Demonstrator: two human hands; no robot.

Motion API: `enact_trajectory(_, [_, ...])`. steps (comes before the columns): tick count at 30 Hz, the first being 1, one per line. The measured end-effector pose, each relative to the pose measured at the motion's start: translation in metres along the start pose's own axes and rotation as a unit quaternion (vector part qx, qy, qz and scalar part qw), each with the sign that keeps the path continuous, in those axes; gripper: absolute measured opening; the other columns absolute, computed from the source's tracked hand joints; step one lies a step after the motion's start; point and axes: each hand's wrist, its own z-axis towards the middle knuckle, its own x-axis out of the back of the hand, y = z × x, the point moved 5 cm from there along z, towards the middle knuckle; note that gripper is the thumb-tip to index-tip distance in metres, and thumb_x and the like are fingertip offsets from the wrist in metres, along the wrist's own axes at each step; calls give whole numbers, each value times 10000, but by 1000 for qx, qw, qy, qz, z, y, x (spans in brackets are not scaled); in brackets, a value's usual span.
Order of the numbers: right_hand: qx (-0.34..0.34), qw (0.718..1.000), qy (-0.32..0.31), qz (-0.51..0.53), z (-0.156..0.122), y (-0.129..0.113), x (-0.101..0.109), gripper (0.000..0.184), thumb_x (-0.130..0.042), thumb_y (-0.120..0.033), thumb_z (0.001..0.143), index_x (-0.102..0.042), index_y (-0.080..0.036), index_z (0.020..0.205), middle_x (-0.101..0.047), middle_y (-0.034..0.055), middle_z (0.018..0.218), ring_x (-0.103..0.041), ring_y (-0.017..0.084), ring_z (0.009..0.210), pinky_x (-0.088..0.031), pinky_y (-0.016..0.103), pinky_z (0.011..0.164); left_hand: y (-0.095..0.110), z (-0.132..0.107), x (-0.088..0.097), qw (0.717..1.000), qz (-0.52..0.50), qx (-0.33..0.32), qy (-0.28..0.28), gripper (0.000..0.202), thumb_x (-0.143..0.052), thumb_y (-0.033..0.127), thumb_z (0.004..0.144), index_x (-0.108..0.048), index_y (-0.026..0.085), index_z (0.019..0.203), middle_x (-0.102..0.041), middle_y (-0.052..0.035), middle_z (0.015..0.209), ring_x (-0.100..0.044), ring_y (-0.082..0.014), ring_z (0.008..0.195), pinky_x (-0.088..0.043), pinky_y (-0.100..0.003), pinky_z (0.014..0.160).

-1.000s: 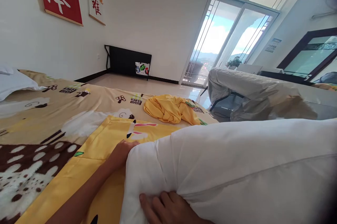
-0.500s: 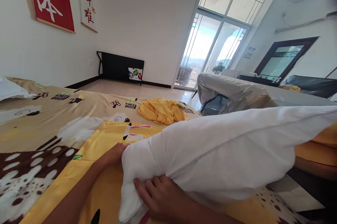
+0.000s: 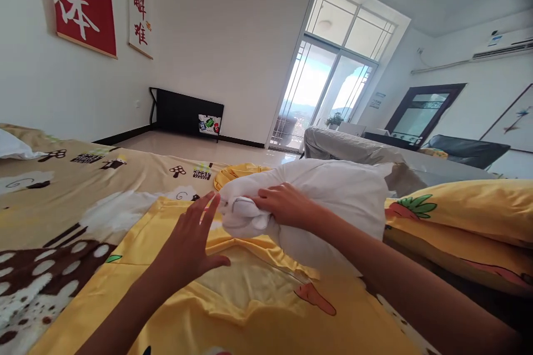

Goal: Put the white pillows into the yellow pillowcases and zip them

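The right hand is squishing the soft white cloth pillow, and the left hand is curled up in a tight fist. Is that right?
Not quite: the left hand isn't a fist. The head view shows it open and spread. The right hand does squeeze the soft white cloth pillow.

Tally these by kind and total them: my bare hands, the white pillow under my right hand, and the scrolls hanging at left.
Hands: 2, left hand and right hand
Pillow: 1, white pillow
Scrolls: 2, red scroll and white scroll
Total: 5
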Motion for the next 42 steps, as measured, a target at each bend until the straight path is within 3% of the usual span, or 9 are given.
enact_trajectory(2, [27,999,-1,30,9,-22,-10,279,-494,-119,844,-578,-247,1077,-611,10,834,-543,143,678,-229,283,497,14,-3,-8,999,5,-15,43,1187,-716,586,593,-25,146,1452,-245,-231,1467,-266,-404,1325,-326,-532,1006])
enact_trajectory(6, [52,996,-1,67,12,-60,-44,138,-487,-152,842,-593,-210,908,-585,19,842,-519,138,684,-277,282,516,17,-9,-40,999,-44,12,21,467,-557,245,772,-417,161,1210,-568,-163,1166,-530,-306,1084,-403,-458,918])
enact_trajectory(9, [42,994,18,97,6,-67,-67,213,-503,-197,827,-583,-220,1023,-569,42,905,-502,154,740,-354,285,610,7,-14,-57,994,-97,48,-21,260,-483,144,766,-503,180,1023,-615,-118,1009,-562,-282,958,-430,-448,858])
enact_trajectory(17, [-81,968,56,230,-9,-42,-77,686,-654,-477,748,-406,-200,1325,-569,82,1112,-498,224,1000,-389,387,912,-16,-18,-77,977,-159,119,-84,205,-439,151,775,-497,162,972,-618,-144,946,-566,-281,910,-454,-409,781])
enact_trajectory(22, [-120,976,75,166,-27,-85,-71,877,-638,-469,736,-229,-171,1452,-397,165,1402,-367,313,1249,-301,476,1008,-35,-13,-71,958,-182,208,-73,249,-473,221,750,-518,160,987,-646,-122,886,-604,-267,825,-469,-372,721])
enact_trajectory(26, [-127,985,89,82,-23,-95,-84,740,-505,-209,800,-194,-214,1471,-288,114,1495,-273,287,1350,-284,429,1019,-39,-10,-66,940,-270,201,-53,261,-499,280,745,-575,179,973,-668,-95,917,-608,-252,890,-470,-345,789])
enact_trajectory(31, [-142,981,63,118,7,-33,-97,846,-583,-321,755,-159,-186,1474,-166,135,1531,-141,281,1400,-97,483,1087,-15,-9,-69,948,-291,52,-117,133,-482,213,769,-615,197,774,-673,-69,1042,-585,-222,963,-343,-371,991])
enact_trajectory(35, [-30,981,-17,192,26,-17,-112,718,-669,-426,680,-430,-179,1310,-417,155,1403,-321,274,1316,-113,446,1079,-3,-13,-75,944,-285,9,-168,145,-460,155,755,-597,203,761,-680,-59,948,-595,-207,882,-345,-386,987])
enact_trajectory(42, [-84,980,3,182,27,-34,-128,204,-542,-331,804,-580,-146,881,-636,96,877,-548,206,878,-282,363,919,-16,-9,-59,963,-210,61,-157,432,-554,133,642,-594,170,1070,-637,-109,1138,-542,-280,1072,-409,-415,954])
